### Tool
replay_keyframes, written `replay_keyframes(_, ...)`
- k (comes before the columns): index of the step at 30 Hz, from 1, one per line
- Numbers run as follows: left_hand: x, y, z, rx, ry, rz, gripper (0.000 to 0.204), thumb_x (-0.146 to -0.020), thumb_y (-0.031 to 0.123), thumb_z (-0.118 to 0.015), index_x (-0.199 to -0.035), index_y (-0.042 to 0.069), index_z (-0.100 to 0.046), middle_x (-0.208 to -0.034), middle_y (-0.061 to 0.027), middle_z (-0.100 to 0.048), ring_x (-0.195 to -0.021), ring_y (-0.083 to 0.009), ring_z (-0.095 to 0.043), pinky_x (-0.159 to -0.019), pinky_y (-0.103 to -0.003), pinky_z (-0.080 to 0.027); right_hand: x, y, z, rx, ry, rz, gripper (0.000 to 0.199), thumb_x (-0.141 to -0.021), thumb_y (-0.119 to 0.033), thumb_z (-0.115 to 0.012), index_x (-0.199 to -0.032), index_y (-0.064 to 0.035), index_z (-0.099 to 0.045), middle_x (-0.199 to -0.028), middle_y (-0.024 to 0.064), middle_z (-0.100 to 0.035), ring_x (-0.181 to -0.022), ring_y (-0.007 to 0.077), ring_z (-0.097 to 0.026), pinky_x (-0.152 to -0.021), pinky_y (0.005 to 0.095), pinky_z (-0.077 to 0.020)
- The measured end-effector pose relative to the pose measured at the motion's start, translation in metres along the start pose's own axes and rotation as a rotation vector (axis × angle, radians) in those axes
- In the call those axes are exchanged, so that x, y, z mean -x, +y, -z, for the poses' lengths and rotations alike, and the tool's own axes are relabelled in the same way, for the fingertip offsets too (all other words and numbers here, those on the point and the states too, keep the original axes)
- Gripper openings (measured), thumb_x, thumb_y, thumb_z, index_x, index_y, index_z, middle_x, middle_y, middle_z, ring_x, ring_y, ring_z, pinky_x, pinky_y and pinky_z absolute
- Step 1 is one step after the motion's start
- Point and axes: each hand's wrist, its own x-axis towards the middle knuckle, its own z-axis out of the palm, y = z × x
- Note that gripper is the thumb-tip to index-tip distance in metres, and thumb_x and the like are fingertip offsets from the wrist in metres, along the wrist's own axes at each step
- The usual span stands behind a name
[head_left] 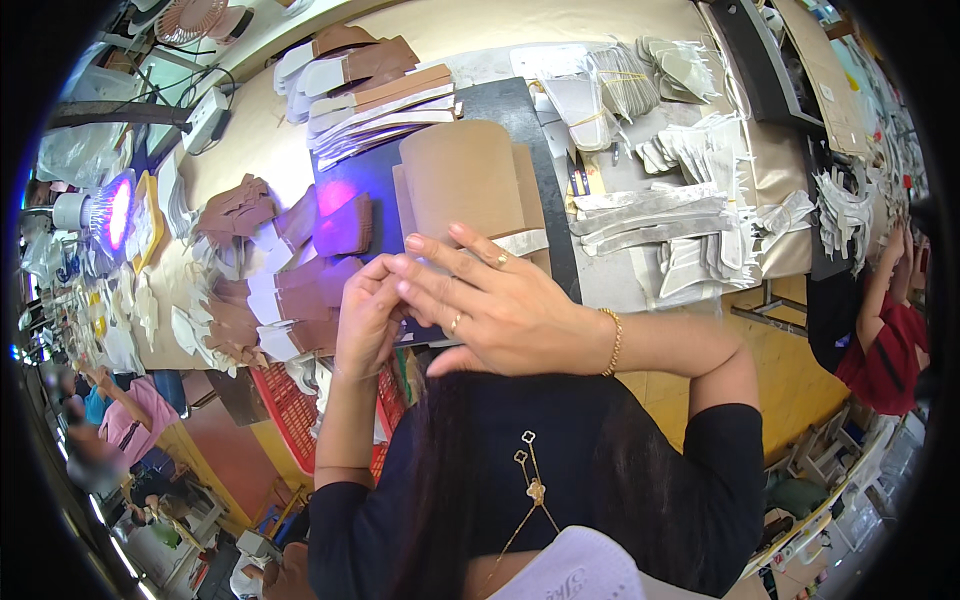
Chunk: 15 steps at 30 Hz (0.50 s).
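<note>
My left hand [368, 318] is raised in front of me with its fingers curled together, their tips meeting the fingers of my right hand. Whatever lies between those fingertips, if anything, is hidden. Stretched out palm down, my right hand [505, 305] reaches across with its fingers extended and apart; it wears rings and a gold bracelet. Just beyond both hands, a large tan rounded panel [458, 185] lies over similar pieces on a dark board [515, 105]. A whitish strip [522, 243] crosses the lower right of that pile. Brown and white cut pieces [290, 305] lie left of my left hand.
A lamp glowing purple [118, 213] stands at the left, near a white power strip [208, 120]. Stacks of grey-white cut pieces [655, 220] cover the right of the table. A red basket [285, 415] sits below the table edge. Other people work at both sides.
</note>
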Motion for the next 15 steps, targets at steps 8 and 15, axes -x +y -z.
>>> replay_keyframes(8, -0.012, -0.010, 0.013, 0.023, -0.121, 0.060, 0.016, -0.091, 0.014, -0.055, -0.090, -0.002, -0.056, -0.069, -0.0112, -0.062, -0.056, -0.0181, -0.062, -0.053, -0.026, -0.052, 0.048, 0.027, -0.022, -0.130, 0.088, -0.071, 0.075, -0.083, -0.049, -0.054, -0.136, 0.0015, -0.036, -0.144, 0.0221, -0.028, -0.136, 0.0341, -0.023, -0.110, 0.0441, -0.0189)
replay_keyframes(15, -0.015, -0.012, 0.016, 0.018, -0.131, 0.064, 0.014, -0.091, 0.012, -0.054, -0.088, -0.001, -0.055, -0.067, -0.0113, -0.062, -0.053, -0.0184, -0.061, -0.053, -0.027, -0.052, 0.083, 0.017, -0.059, -0.606, 0.365, -0.448, 0.076, -0.091, -0.050, -0.041, -0.143, 0.0007, -0.018, -0.148, 0.0231, -0.017, -0.136, 0.0365, -0.021, -0.110, 0.0391, -0.0210)
